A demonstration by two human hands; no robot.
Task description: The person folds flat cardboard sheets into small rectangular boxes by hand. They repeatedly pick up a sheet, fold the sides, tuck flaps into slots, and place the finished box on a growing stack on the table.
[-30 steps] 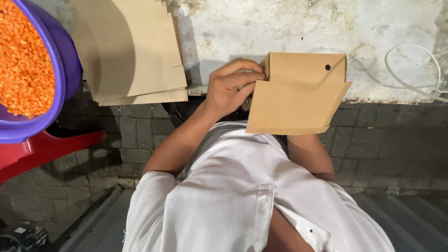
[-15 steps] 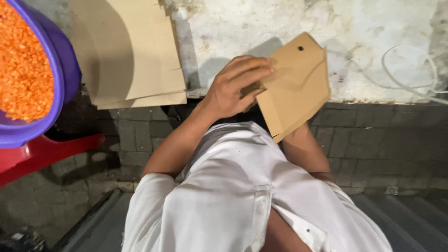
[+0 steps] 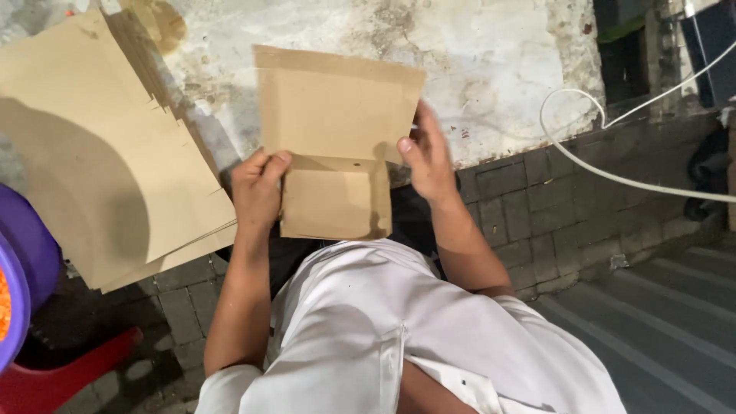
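Standing right by this person and looking down: both hands are on a brown paper bag held up over their lap, in front of the white shirt. The left hand has a closed grip on the bag's left edge, thumb on the front and fingers curled behind. The right hand is at the right edge; its thumb presses the front, but the fingers sit behind the paper, so I honestly can't say for sure how tight that grip is. It does look like it's holding the bag, not just touching it.

The bag is flat and upright, with the lower part folded up as a smaller flap sitting between the two grips. The upper part sticks up above both hands.

Off to the left of the left grip there's a stack of flat brown paper sheets lying on the pale stained concrete ledge, well apart from the bag. Further left and lower, a purple tub pokes in at the edge, with a sliver of orange grains showing inside, and a red plastic thing sits under it. To the right of the right grip, a white cable loops across the ledge and the dark brick wall.
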